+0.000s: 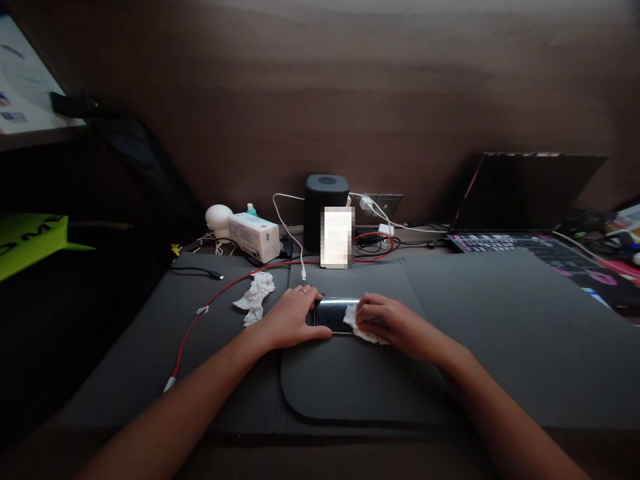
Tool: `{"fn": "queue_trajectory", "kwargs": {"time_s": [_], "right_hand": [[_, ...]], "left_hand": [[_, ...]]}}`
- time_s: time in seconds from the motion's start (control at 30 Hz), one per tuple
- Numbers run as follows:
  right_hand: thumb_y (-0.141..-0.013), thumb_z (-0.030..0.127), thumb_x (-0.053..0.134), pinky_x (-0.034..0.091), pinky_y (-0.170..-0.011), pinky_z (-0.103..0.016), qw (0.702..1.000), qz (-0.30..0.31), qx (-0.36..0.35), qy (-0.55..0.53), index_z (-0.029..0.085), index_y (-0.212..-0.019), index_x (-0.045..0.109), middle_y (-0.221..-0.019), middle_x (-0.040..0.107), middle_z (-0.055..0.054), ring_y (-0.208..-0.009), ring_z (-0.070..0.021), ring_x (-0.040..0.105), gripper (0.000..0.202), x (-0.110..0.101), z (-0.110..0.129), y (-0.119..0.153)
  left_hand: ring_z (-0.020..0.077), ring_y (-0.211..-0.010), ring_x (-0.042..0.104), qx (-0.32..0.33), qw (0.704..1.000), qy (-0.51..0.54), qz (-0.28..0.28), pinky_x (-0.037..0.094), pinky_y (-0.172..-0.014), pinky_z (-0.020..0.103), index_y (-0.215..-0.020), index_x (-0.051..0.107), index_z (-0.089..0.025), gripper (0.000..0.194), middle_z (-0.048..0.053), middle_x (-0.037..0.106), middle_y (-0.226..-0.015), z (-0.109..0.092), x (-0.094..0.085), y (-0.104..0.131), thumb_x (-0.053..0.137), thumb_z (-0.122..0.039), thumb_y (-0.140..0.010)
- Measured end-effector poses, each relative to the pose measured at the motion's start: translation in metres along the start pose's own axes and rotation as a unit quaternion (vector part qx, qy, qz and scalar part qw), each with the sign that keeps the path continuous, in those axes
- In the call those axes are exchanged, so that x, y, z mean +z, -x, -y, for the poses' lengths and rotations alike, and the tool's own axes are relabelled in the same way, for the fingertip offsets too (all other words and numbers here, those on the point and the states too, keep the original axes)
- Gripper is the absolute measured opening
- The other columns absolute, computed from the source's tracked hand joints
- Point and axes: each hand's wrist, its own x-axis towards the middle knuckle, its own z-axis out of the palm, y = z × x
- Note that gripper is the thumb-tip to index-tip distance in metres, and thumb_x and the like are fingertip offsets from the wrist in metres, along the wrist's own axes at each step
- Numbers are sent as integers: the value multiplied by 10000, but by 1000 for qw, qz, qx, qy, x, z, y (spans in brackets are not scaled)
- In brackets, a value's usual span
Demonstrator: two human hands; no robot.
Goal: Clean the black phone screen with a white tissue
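A smartphone [333,315] lies sideways on the grey mat, its dark screen facing up. My left hand [295,319] grips its left end, thumb along the near edge and fingers at the far edge. At the right end of the screen, my right hand [387,319] is closed on a crumpled white tissue [351,319], which touches the glass and hangs out below the fingers. That end of the phone is hidden by the hand and tissue. Another crumpled tissue [257,297] lies on the mat left of my left hand.
A black speaker [327,183] stands behind the phone, with a blurred-out card [337,239] before it. A white box [254,237] and a red cable [186,333] are on the left. An open laptop [530,193] stands right, beyond the grey mat [480,333].
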Motion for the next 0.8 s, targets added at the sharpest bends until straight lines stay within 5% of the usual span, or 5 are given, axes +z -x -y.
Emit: {"fn": "queue_trajectory", "kwargs": {"time_s": [0.8], "right_hand": [[-998,303,462,473,-766,-319,997,-64,13,46,184,-880,629,-940,596,-86,-840,-202,576,237,6,-4,-7]], "left_hand": [[267,-956,582,6,1000,3,5,456,-832,378,-1039,563,-193,506,56,622,-1021,-2,-2,-2,755,-541,-725]]}}
